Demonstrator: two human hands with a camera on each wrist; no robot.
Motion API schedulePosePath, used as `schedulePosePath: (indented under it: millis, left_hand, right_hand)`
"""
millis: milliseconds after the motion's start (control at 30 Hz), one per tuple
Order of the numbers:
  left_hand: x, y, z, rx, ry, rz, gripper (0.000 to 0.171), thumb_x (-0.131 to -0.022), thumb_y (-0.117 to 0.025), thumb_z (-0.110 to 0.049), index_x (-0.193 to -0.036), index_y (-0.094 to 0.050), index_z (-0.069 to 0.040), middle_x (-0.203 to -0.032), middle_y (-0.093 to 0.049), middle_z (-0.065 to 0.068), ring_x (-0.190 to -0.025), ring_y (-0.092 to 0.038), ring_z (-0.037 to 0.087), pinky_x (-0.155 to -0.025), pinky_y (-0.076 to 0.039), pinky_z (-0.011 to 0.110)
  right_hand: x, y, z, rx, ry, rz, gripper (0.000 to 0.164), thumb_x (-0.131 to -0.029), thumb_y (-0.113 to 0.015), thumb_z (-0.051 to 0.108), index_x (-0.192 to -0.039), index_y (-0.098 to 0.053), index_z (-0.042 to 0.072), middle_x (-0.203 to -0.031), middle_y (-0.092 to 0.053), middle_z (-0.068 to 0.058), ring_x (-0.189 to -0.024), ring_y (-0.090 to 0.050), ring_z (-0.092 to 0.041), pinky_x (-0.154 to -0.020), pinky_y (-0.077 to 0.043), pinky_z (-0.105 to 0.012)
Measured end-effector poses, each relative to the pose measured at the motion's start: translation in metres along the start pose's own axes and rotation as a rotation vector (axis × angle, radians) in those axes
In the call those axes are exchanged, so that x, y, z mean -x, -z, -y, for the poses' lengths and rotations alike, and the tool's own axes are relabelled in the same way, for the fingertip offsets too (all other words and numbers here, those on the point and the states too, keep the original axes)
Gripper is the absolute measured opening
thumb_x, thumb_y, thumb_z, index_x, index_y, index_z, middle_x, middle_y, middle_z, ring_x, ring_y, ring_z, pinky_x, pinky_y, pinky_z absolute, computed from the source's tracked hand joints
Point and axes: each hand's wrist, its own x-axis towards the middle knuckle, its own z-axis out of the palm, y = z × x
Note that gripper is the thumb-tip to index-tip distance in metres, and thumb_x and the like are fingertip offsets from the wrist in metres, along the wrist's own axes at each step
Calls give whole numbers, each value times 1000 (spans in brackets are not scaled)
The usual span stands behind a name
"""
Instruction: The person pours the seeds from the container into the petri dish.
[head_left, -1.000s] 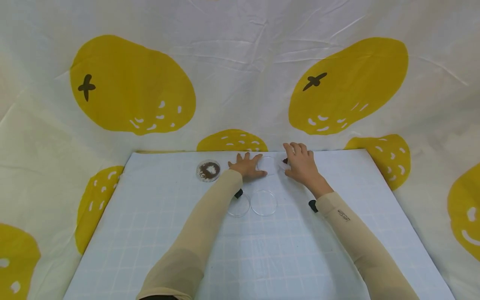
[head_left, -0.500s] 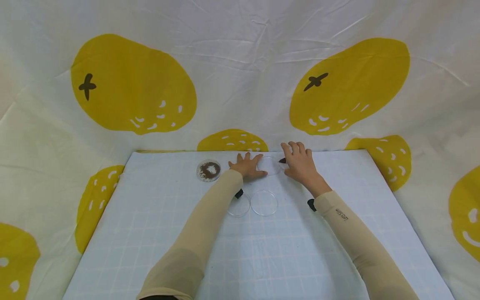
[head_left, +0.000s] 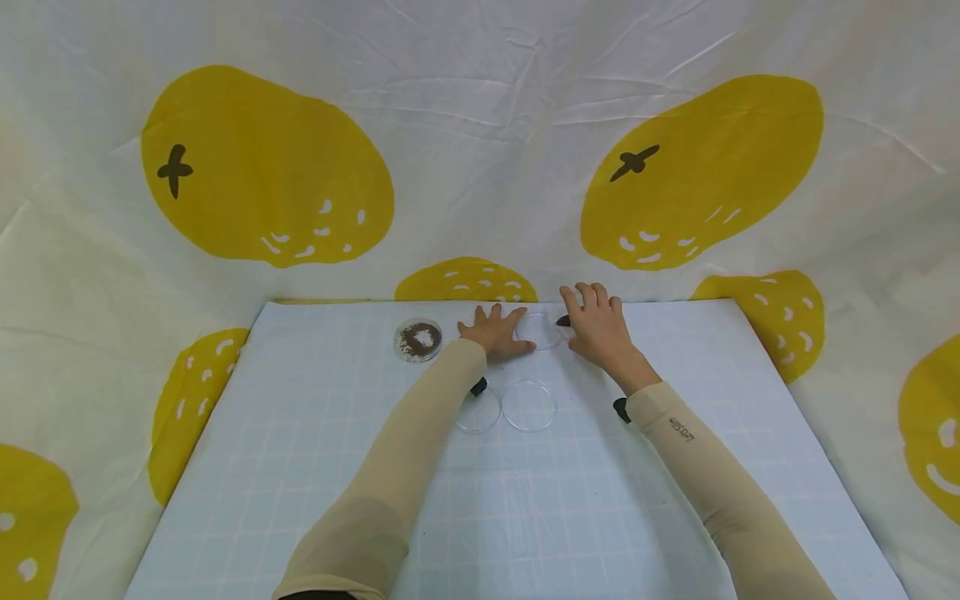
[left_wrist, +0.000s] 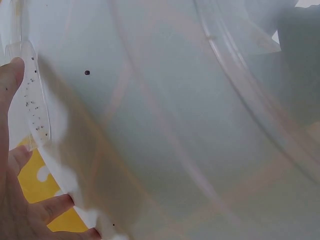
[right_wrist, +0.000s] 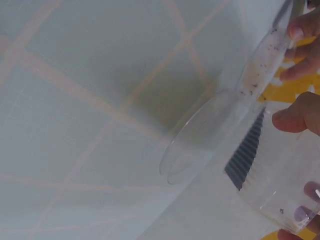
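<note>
My left hand [head_left: 495,332] lies spread at the table's far edge. Its thumb and forefinger touch the rim of a clear petri dish [head_left: 538,332], which has dark specks in it in both wrist views. To the right of that dish, my right hand [head_left: 602,332] holds a clear ribbed plastic container [right_wrist: 280,170], tilted toward the dish. Dark material lies in one corner of the container; the fingers partly hide the rest. Left of my left hand stands another petri dish [head_left: 417,340] with brown granules round a pale patch.
Two clear round dishes or lids, a left one [head_left: 477,410] partly under the left forearm and a right one [head_left: 529,407], lie nearer me. A pale checked cloth [head_left: 525,517] covers the table. A yellow-patterned curtain [head_left: 480,167] hangs right behind its far edge.
My right hand has shifted slightly left and tilted the container further toward the dish. The dark material now sits lower in its corner. My left hand has stayed in place.
</note>
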Motion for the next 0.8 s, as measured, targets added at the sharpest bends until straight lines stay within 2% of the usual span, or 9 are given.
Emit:
schedulePosePath:
  millis: [800]
  left_hand:
    - [0,-4,0,-13,-1,-33,83,-90,-52,-73,-159,-17,-43,-167,-10,10,-148,-6,47,-105,-16,77]
  right_hand:
    - [3,0,1,18,27,-44,89,-75,-86,17,-147,-35,7,-147,-35,-28,-133,-30,-48,-97,-36,-63]
